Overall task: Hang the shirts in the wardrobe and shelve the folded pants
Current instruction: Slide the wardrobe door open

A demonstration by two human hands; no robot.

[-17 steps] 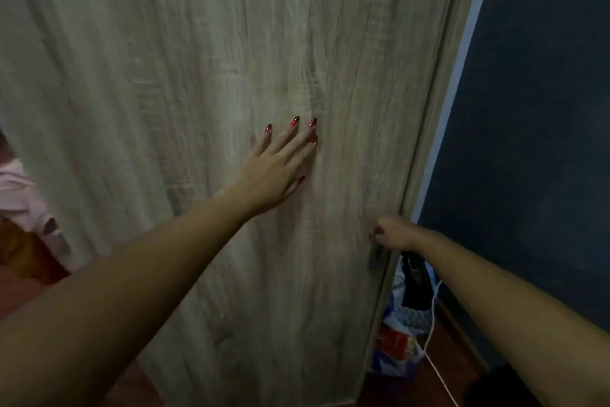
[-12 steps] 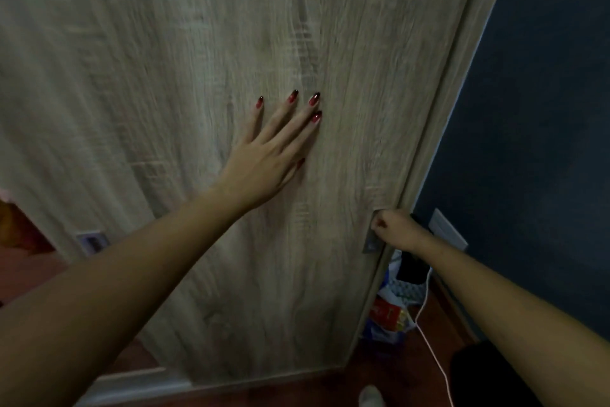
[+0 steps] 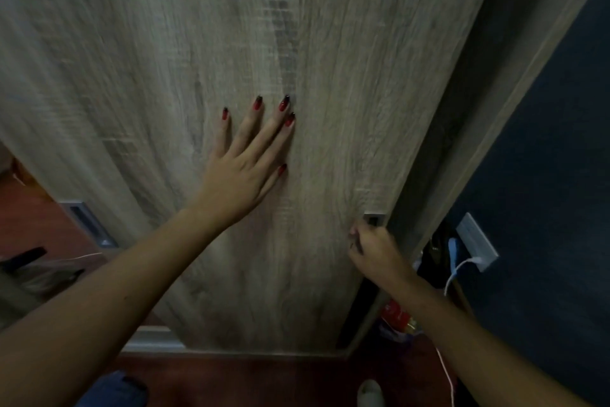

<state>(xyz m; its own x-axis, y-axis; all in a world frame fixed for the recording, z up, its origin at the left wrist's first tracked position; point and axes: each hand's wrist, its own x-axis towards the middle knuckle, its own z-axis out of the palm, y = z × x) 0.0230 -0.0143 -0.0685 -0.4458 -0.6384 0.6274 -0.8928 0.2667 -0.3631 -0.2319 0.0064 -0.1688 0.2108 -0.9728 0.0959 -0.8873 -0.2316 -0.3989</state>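
A grey wood-grain sliding wardrobe door (image 3: 165, 76) fills most of the view. My left hand (image 3: 246, 169) lies flat against it with the fingers spread, holding nothing. My right hand (image 3: 373, 251) is curled on the recessed metal handle (image 3: 374, 218) at the door's right edge. A narrow dark gap (image 3: 358, 314) shows between that edge and the wardrobe's side panel (image 3: 462, 142). A second recessed handle (image 3: 87, 220) sits at the left. No shirts or pants are visible.
A dark blue wall (image 3: 544, 159) stands to the right with a white socket (image 3: 477, 241) and a white cable (image 3: 445, 370) trailing down. Coloured bags (image 3: 399, 317) lie on the red-brown floor (image 3: 264, 380) by the wardrobe's corner. My shoe tip (image 3: 369, 393) is near the bottom.
The view has tipped down and nearer, showing the wardrobe's base and floor. The door has slid right, hiding the clothing once seen at the left. Both hands keep their places on it.
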